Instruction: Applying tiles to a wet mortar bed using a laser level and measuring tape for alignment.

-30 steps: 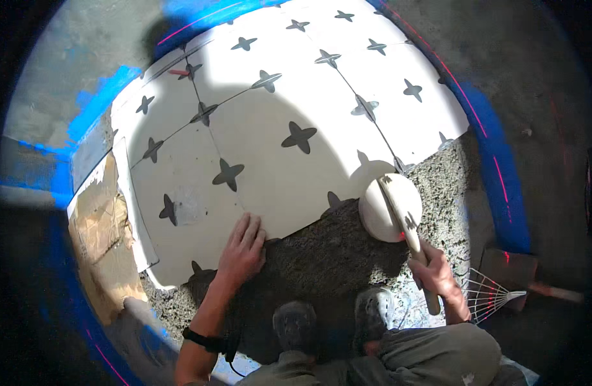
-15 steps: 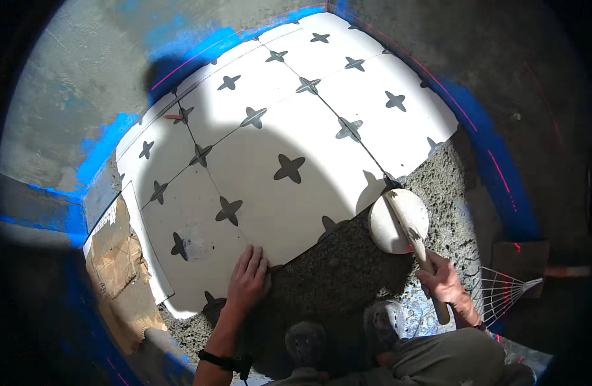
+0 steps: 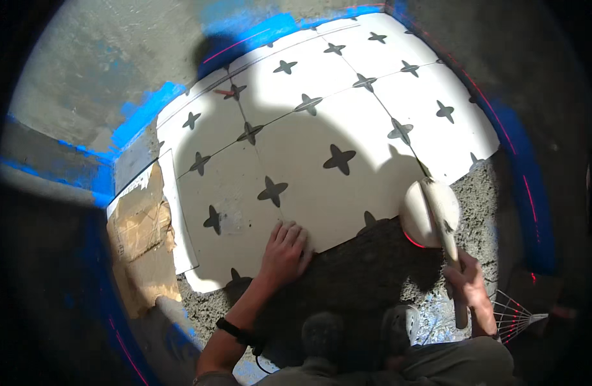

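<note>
A large white tile [image 3: 309, 199] with dark four-pointed star shapes lies among similar tiles on a bed of grey mortar [image 3: 347, 283]. My left hand [image 3: 286, 254] rests near the tile's front edge, fingers laid on its surface. My right hand [image 3: 468, 283] is closed around the wooden handle of a mallet [image 3: 415, 215] with a round, whitish head. That head is at the tile's front right corner, overlapping the corner and the mortar in view; whether it touches the tile I cannot tell.
Torn brown cardboard [image 3: 141, 244] lies along the left edge. A fan-shaped wire rake [image 3: 515, 315] lies at the lower right. Blue-marked walls [image 3: 135, 122] bound the tiles, with red laser lines. A small red piece [image 3: 224, 92] sits on a far joint. My shoes [image 3: 322, 331] stand in front.
The view has shifted, so the tiles and both hands appear further right. The mallet's handle stands steeper in the picture. My left hand remains at the tile's front edge.
</note>
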A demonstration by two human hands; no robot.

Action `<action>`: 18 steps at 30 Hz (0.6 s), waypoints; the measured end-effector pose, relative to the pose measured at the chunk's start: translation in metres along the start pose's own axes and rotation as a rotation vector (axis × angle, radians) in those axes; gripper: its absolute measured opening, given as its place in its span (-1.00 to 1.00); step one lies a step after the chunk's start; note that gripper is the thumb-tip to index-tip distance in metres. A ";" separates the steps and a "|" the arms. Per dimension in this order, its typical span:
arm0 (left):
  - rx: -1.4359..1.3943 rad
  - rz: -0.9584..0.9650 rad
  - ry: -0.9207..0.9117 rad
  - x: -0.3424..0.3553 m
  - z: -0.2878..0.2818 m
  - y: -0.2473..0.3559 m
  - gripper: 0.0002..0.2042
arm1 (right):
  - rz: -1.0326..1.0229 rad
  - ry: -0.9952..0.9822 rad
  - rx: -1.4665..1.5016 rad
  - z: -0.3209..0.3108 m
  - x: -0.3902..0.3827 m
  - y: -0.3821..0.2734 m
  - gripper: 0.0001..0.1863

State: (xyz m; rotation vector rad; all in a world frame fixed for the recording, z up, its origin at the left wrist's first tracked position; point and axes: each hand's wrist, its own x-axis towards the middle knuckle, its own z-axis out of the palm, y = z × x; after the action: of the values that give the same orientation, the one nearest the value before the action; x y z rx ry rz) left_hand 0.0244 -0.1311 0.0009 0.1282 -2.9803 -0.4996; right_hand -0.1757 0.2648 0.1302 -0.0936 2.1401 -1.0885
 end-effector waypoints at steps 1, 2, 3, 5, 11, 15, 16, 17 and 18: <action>-0.014 -0.006 0.011 0.015 0.002 0.002 -0.55 | -0.070 -0.034 -0.005 0.003 0.009 -0.006 -0.63; -0.024 -0.021 0.025 0.031 0.006 0.004 -0.54 | -0.128 -0.051 -0.033 0.006 0.019 -0.011 -0.63; -0.022 -0.011 0.047 0.046 0.011 0.007 -0.56 | -0.148 -0.050 -0.034 0.015 0.033 -0.015 -0.62; 0.002 -0.043 0.049 0.070 0.021 0.009 -0.59 | -0.160 -0.039 -0.026 0.025 0.057 -0.021 -0.59; -0.128 -0.339 0.018 0.057 0.008 -0.017 -0.76 | -0.227 -0.132 0.070 0.058 0.105 -0.037 -0.54; -0.252 -0.715 0.167 0.023 -0.010 -0.047 -0.75 | -0.112 -0.147 0.039 0.067 0.115 -0.053 -0.54; -0.222 -0.640 0.231 0.016 -0.020 -0.062 -0.74 | -0.174 -0.211 0.096 0.066 0.116 -0.057 -0.55; -0.183 -0.538 0.310 0.008 -0.033 -0.080 -0.73 | -0.171 -0.220 0.112 0.063 0.117 -0.060 -0.56; 0.086 -0.451 0.234 0.004 -0.050 -0.101 -0.71 | -0.161 -0.203 0.131 0.058 0.118 -0.063 -0.58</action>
State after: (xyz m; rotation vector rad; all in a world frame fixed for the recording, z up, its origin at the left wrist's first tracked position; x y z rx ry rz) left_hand 0.0335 -0.2429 0.0146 0.8181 -2.7338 -0.3653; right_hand -0.2417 0.1420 0.0867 -0.3070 1.9010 -1.2524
